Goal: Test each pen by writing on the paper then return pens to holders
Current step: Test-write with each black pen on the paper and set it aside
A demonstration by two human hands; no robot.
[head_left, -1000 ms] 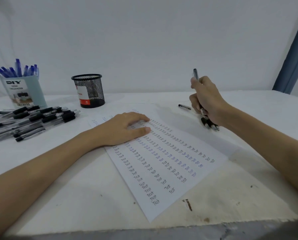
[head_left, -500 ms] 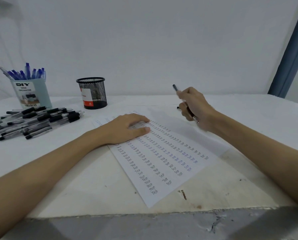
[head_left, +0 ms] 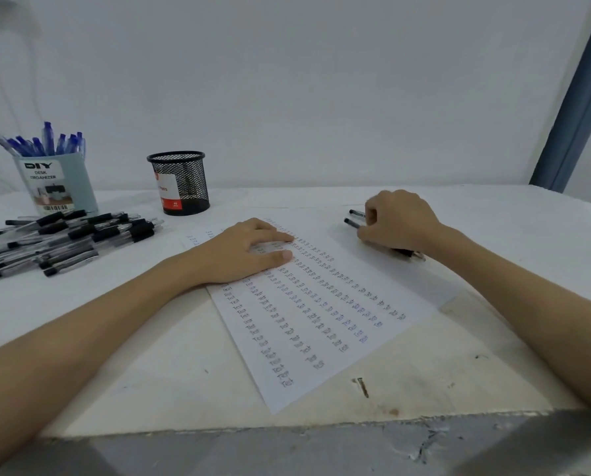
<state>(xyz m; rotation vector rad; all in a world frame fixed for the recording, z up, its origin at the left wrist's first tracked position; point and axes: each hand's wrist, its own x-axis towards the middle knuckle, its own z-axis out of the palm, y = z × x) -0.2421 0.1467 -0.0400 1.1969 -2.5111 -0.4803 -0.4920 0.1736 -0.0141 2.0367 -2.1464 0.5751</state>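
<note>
A white sheet of paper (head_left: 307, 324) covered in rows of the written word "Test" lies slanted on the table. My left hand (head_left: 249, 252) presses flat on its upper left part. My right hand (head_left: 398, 219) lies low at the paper's upper right edge, fingers curled round black pens (head_left: 354, 223) whose ends stick out on both sides of it. A black mesh holder (head_left: 180, 182) stands empty-looking at the back. A light blue holder (head_left: 59, 183) with several blue pens stands at the far left.
A heap of several black pens (head_left: 67, 240) lies on the table in front of the blue holder. The table's front edge (head_left: 287, 427) is chipped, with a rusty nail (head_left: 362, 386) near it. A blue curtain (head_left: 575, 97) hangs at the right.
My right hand has come down from a raised position with its pen to the table beside another pen. The camera tilted and shifted. My left hand stays on the paper.
</note>
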